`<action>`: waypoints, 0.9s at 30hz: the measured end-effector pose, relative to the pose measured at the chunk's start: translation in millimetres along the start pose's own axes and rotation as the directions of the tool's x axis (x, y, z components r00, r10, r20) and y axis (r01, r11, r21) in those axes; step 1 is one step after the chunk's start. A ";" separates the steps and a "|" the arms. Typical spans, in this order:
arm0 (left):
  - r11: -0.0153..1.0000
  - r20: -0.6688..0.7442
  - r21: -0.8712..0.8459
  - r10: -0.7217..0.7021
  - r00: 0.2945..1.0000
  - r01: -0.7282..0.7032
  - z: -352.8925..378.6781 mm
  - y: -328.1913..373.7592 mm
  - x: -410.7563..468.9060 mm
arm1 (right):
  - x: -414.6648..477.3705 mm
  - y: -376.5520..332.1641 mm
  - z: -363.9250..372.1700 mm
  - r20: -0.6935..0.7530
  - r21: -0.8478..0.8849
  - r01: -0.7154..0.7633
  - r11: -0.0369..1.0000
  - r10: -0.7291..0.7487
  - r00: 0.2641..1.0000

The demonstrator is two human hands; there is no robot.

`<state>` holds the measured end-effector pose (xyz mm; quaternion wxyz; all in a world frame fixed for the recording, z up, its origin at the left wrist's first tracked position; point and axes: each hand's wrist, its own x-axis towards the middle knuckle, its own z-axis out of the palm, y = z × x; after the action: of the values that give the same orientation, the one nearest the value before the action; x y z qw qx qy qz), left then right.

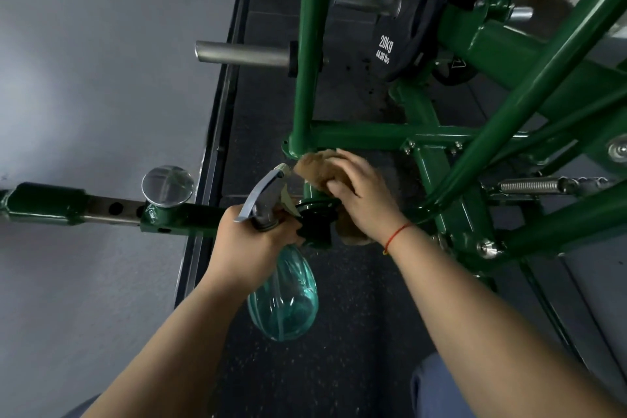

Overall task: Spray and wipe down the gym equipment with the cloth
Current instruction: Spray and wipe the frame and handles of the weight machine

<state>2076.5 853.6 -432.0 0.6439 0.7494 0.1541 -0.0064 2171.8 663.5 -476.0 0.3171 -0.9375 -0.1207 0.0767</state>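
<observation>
1. A translucent teal plastic spray bottle (283,295) with a grey trigger is gripped by its neck in the left hand (251,241), at frame centre.
2. A crumpled tan cloth (315,168) is clasped under the right hand (363,200) and pressed against the green tubular steel machine frame (305,44), just right of the nozzle.
3. A black 20kg weight plate (407,10) is seen at upper centre.

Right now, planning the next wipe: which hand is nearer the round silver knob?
Left. The left hand grips the spray bottle just right of the knob; the right hand holds the cloth farther right.
</observation>
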 end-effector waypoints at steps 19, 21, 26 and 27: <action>0.984 0.127 0.176 0.005 0.992 -0.027 -61.5 -8.9 -35.6 | -71.2 -44.8 58.2 -0.375 0.395 -0.459 0.796 0.595 0.711; 0.978 0.101 0.209 -0.012 0.995 -0.010 -64.7 -9.8 -39.1 | -74.0 -52.7 55.0 -0.349 0.401 -0.456 0.795 0.592 0.726; 0.982 0.065 0.183 0.023 0.998 -0.034 -75.8 -4.1 -52.7 | -84.4 -33.3 28.3 -0.182 0.155 -0.406 0.901 0.430 0.884; 0.981 0.063 0.189 0.026 0.998 -0.038 -77.8 -2.5 -56.4 | -83.6 -28.6 21.7 -0.186 0.198 -0.389 0.900 0.424 0.886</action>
<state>2007.5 916.6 -409.4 0.5736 0.8094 0.1212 -0.0334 2081.8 675.0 -470.0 0.3772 -0.9170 0.1219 0.0442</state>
